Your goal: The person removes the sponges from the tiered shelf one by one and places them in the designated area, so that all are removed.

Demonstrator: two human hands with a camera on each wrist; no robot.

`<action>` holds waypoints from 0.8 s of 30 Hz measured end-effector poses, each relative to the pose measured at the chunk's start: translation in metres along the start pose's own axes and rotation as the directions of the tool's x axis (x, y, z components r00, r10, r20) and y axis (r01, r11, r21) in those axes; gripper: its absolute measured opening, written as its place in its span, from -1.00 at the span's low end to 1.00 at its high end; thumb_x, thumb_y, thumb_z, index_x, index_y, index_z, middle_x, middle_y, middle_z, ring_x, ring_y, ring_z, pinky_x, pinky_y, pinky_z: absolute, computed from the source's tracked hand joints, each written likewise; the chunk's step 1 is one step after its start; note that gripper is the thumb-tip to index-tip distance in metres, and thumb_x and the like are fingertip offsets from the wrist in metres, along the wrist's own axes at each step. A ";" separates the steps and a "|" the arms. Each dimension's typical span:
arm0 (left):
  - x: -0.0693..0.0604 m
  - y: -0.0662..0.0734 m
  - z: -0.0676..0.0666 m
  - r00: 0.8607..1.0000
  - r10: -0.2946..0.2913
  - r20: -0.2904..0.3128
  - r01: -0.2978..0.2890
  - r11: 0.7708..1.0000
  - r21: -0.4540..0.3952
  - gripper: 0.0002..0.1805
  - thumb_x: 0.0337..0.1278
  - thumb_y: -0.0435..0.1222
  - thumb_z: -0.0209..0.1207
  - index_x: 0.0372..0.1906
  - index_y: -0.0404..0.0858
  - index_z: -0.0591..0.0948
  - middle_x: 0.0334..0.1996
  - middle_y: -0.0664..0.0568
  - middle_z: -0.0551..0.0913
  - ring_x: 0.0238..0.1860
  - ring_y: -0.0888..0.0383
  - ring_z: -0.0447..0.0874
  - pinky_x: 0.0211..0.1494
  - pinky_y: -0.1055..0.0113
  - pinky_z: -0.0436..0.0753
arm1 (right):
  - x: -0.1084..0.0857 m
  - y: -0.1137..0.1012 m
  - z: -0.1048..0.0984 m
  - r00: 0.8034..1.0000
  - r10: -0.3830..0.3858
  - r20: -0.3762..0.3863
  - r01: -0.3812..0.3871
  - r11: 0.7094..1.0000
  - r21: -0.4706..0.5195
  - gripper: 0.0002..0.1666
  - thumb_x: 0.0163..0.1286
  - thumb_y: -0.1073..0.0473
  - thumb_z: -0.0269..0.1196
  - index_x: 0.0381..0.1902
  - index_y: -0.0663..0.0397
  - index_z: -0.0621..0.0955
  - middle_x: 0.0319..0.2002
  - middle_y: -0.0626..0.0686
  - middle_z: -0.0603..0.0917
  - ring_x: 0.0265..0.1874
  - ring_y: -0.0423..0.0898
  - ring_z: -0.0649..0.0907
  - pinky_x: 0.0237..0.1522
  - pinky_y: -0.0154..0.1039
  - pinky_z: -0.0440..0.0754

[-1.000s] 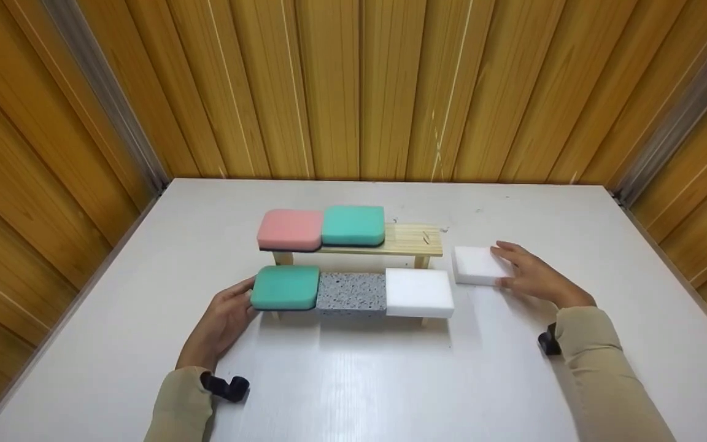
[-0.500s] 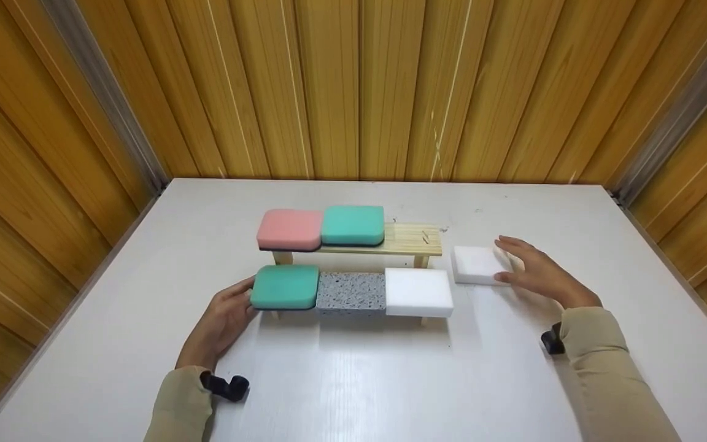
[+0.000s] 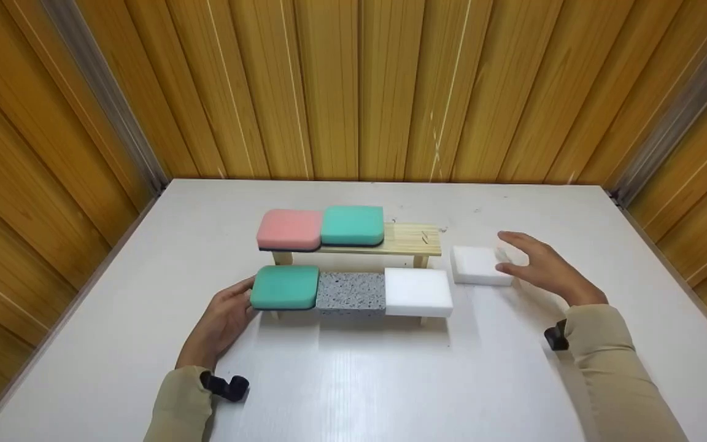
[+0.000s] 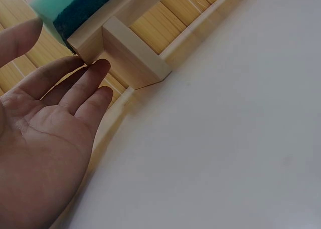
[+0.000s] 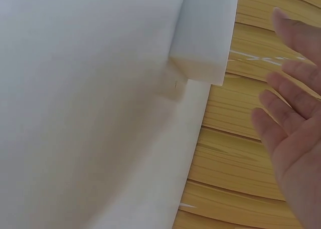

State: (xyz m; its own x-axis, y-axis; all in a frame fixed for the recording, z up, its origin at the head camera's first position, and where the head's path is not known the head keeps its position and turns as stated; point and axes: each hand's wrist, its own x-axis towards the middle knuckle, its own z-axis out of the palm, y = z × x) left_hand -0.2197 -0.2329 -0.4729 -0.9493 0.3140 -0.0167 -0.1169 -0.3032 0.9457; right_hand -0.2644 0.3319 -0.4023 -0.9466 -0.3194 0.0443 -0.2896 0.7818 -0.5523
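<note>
My left hand [image 3: 226,322] is at the left end of the front wooden stand [image 4: 135,53]. Its fingers are extended and relaxed, with the fingertips at the plank's end in the left wrist view. The thumb lies near a green sponge [image 3: 285,286] with a dark underside. To the right, my right hand [image 3: 547,270] hovers with thumb and fingers spread beside a white sponge block [image 3: 476,267] lying on the table. The right wrist view shows a gap between this hand and the white block [image 5: 203,36].
A grey speckled sponge [image 3: 351,293] and another white block [image 3: 418,291] also sit on the front stand. Behind it, a second wooden stand [image 3: 413,238] bears a pink sponge [image 3: 290,229] and a turquoise sponge [image 3: 353,224]. Wood-patterned walls [image 3: 359,92] surround the white table [image 3: 353,380].
My right hand has let go of the white block on the table and drawn back to the right, its fingers spreading wider. My left hand has stayed put.
</note>
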 end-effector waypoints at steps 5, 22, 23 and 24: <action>0.000 0.000 0.000 1.000 0.010 0.013 -0.009 1.000 -0.027 -0.37 0.39 -0.39 -0.08 0.45 -0.50 0.04 0.52 -0.23 -0.04 0.24 0.41 0.45 0.38 0.43 0.39 | 0.000 -0.008 -0.005 1.000 -0.005 -0.022 0.005 1.000 -0.005 -0.14 0.34 -0.04 0.25 0.41 0.31 0.24 0.40 0.36 0.24 0.40 0.35 0.17 0.38 0.31 0.14; 0.000 -0.003 0.001 1.000 0.009 -0.018 -0.008 1.000 0.017 -0.42 0.40 -0.38 -0.11 0.44 -0.45 0.12 0.50 -0.13 0.08 0.50 0.11 0.06 0.39 0.47 0.35 | 0.003 -0.041 -0.016 0.995 -0.077 -0.064 0.074 0.997 -0.038 -0.18 0.34 -0.04 0.25 0.40 0.27 0.27 0.39 0.33 0.27 0.39 0.32 0.22 0.36 0.30 0.20; 0.000 -0.003 0.000 1.000 0.008 -0.016 -0.008 1.000 0.018 -0.42 0.40 -0.38 -0.11 0.44 -0.45 0.11 0.51 -0.12 0.08 0.51 0.09 0.03 0.39 0.47 0.35 | 0.003 -0.044 -0.017 0.995 -0.077 -0.064 0.074 0.996 -0.044 -0.18 0.34 -0.05 0.25 0.40 0.27 0.27 0.39 0.32 0.28 0.39 0.32 0.22 0.37 0.30 0.20; 0.000 -0.003 0.000 1.000 0.008 -0.017 -0.008 1.000 0.018 -0.42 0.40 -0.38 -0.11 0.44 -0.45 0.12 0.51 -0.12 0.08 0.51 0.08 0.03 0.39 0.47 0.35 | 0.004 -0.046 -0.017 0.995 -0.079 -0.064 0.076 0.996 -0.049 -0.18 0.34 -0.05 0.25 0.40 0.27 0.27 0.39 0.32 0.28 0.39 0.32 0.23 0.37 0.30 0.20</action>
State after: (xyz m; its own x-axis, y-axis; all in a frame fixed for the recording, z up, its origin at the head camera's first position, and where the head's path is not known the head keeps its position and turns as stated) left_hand -0.2195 -0.2317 -0.4753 -0.9549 0.2965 -0.0146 -0.1044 -0.2895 0.9515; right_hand -0.2573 0.3042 -0.3627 -0.9279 -0.3453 0.1406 -0.3672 0.7808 -0.5056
